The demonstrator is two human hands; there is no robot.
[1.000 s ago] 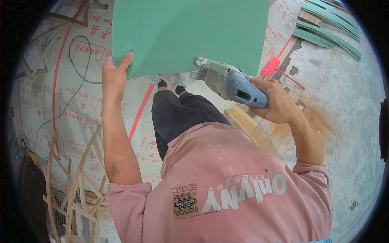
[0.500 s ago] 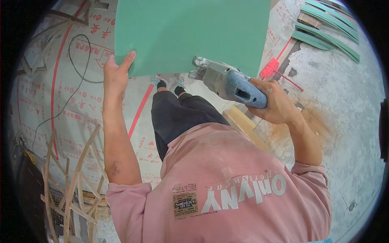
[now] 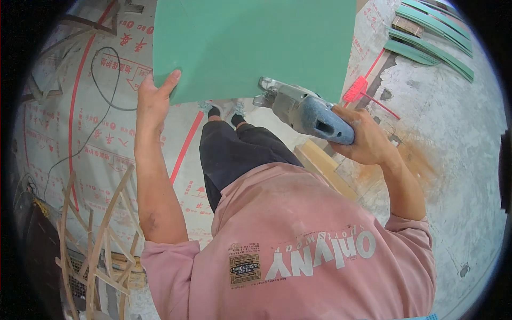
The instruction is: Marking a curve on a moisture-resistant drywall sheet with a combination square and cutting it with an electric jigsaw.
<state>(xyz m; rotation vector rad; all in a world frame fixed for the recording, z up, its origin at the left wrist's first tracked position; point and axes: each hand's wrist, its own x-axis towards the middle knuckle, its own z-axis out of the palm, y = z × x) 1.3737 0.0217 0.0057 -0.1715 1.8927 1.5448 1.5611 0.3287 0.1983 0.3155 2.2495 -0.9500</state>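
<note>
A large flat green board (image 3: pixel 250 48) spans the upper middle of the head view; its far end runs out of the picture. My left hand (image 3: pixel 155 98) grips the board's near left corner, thumb on top and the other fingers mostly hidden beneath. In my right hand (image 3: pixel 365 136) is a dusty blue-grey jigsaw (image 3: pixel 301 109), held by its rear handle. Its metal front end lies at the board's near edge, right of the middle. Whether the blade is in the board cannot be made out.
Thin curved wooden strips (image 3: pixel 96 240) stand in a tangle at lower left. A dark cable (image 3: pixel 109 106) loops over the printed floor covering (image 3: pixel 106 149). Right of the board lie a red broom (image 3: pixel 356 89) and green curved strips (image 3: pixel 437 26). A yellowish block (image 3: pixel 325 168) is beside my legs.
The jigsaw and the green board have shifted very slightly right and nearer to me. Both hands keep their hold.
</note>
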